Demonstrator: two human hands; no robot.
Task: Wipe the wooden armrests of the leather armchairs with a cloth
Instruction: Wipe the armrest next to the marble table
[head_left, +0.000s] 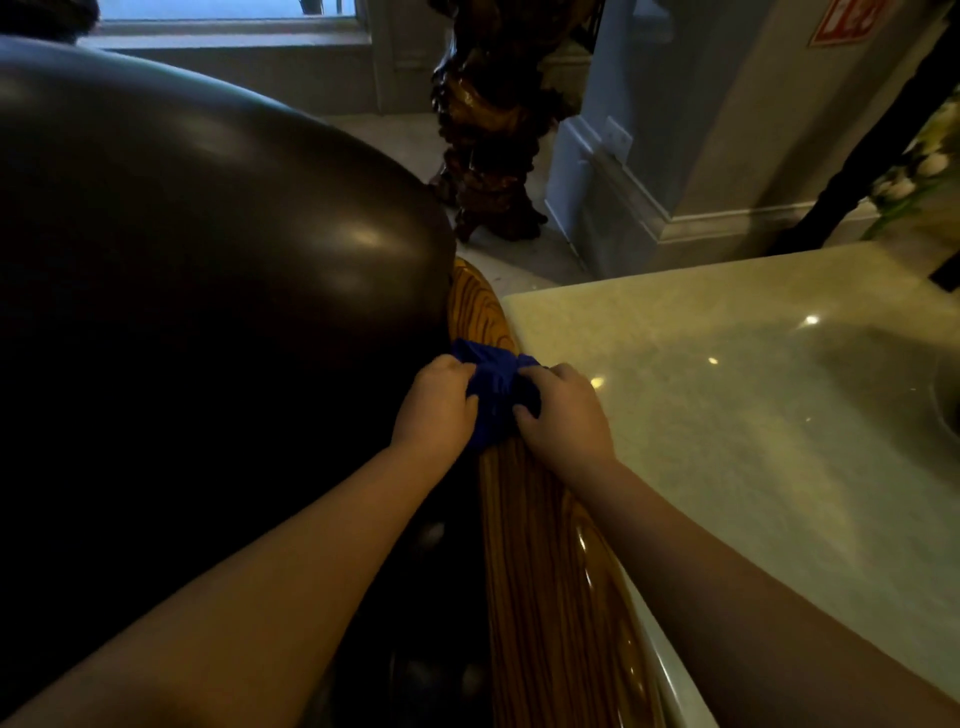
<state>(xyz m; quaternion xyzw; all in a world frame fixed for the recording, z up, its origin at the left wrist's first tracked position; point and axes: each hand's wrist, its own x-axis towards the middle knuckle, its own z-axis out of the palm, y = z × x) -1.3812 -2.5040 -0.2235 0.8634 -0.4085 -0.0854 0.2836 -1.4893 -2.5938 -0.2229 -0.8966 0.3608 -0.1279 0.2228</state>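
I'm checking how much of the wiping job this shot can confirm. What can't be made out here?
Head view only:
- Wooden armrest under the blue cloth: covered by the cloth and both hands, left hand, right hand.
- Armrest's near end: cut off by the bottom edge.
- Leather armchair seat: lost in deep shadow.
- Dust or smears on the wood: too dim to tell.
- Wall sign: cut off by the top edge, blurred.

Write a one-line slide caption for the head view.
Both hands, left hand and right hand, press a blue cloth onto the wooden armrest beside a marble table.

Two hands, left hand (435, 405) and right hand (563, 410), one blue cloth (496, 387), one wooden armrest (550, 561), one marble tabletop (753, 395).
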